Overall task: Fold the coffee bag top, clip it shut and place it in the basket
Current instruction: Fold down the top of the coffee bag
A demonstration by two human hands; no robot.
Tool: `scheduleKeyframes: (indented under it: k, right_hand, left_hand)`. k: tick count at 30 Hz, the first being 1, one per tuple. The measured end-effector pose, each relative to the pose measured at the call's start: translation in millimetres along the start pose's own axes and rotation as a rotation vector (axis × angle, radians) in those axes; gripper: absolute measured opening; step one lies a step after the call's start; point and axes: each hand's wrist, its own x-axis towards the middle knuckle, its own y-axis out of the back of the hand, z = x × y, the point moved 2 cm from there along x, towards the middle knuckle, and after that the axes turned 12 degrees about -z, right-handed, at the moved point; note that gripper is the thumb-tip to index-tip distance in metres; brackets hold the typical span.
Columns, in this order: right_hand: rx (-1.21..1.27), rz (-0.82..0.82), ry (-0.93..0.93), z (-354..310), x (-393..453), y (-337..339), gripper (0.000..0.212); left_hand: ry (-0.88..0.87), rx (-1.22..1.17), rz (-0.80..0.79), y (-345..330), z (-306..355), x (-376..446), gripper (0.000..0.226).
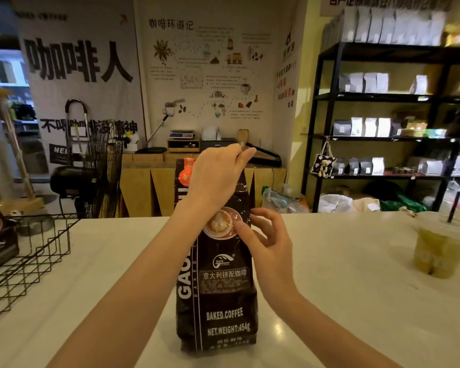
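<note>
While coffee bag [218, 274] stands upright, left hand [213, 179] pinches top; right hand [266, 243] open, thumb touching front.

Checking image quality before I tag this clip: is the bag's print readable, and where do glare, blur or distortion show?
Head view: print on the coffee bag is sharp and readable; a small glare spot sits on the white counter beside it. The shelves at right are soft and overexposed; wide-angle bending curves the wire basket and frame edges. The hands look only slightly soft.
</note>
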Motion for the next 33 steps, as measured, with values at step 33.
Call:
scheduleKeyframes:
  k: [33]
  right_hand:
    - [-0.002,0.021,0.062,-15,19,-2,0.011]
  left_hand:
    - [-0.033,0.032,0.046,21,8,-11,0.036]
